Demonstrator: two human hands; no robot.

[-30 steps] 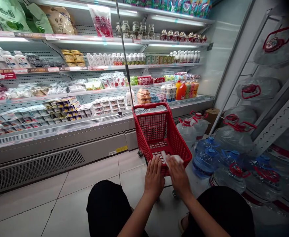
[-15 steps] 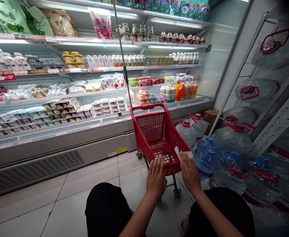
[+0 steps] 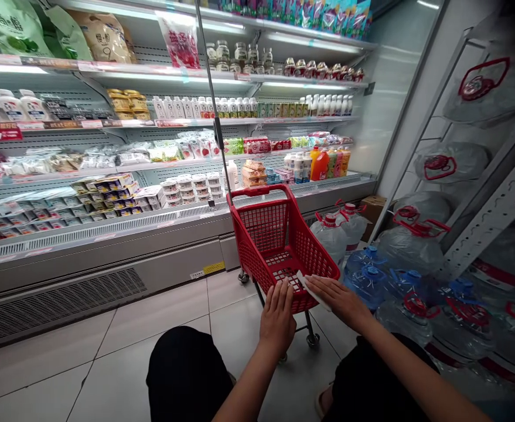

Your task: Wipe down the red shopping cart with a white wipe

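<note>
A small red plastic shopping cart (image 3: 266, 231) stands before me with a lattice basket. My left hand (image 3: 278, 316) grips its near rim, fingers laid together over the edge and thumb out of sight. My right hand (image 3: 338, 298) lies across the near right corner of the rim, fingers stretched and close together, pressing a white wipe (image 3: 302, 279) against the plastic. Most of the wipe is under that palm; one end sticks out past the fingertips over the basket. Inside, the basket floor shows as an open grid.
A refrigerated display case (image 3: 182, 228) with dairy and drinks runs along behind the cart. Large water jugs (image 3: 367, 275) crowd the floor at right, beside a metal rack (image 3: 481, 217). A thin dark pole (image 3: 211, 76) rises from the cart's left side. My knees flank the cart's near end.
My right hand has turned and slid left along the rim toward the near edge, carrying the wipe with it. The left hand stays on the rim.
</note>
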